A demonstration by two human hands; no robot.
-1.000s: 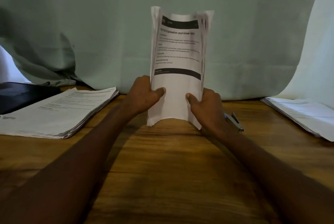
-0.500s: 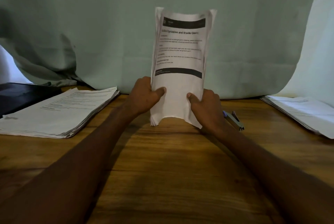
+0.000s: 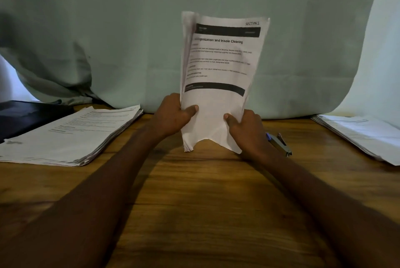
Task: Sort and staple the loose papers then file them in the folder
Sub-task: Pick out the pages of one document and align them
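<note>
Both hands, left hand (image 3: pixel 173 114) and right hand (image 3: pixel 246 129), pinch the upright sheaf (image 3: pixel 218 68), its bottom edge on the table (image 3: pixel 194 192). You're squaring edges, I judge; next, reach for the stapler (image 3: pixel 279 143) beside your right wrist.

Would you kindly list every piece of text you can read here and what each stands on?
"SECTION 1": top right corner of the held sheaf.
"...ganization and Insole Cleaning": its heading; the first letters are blurred.
Body lines and black bars on the sheaf: too small to read.
Left paper stack and right paper stack: print is blurred, unreadable.
</note>
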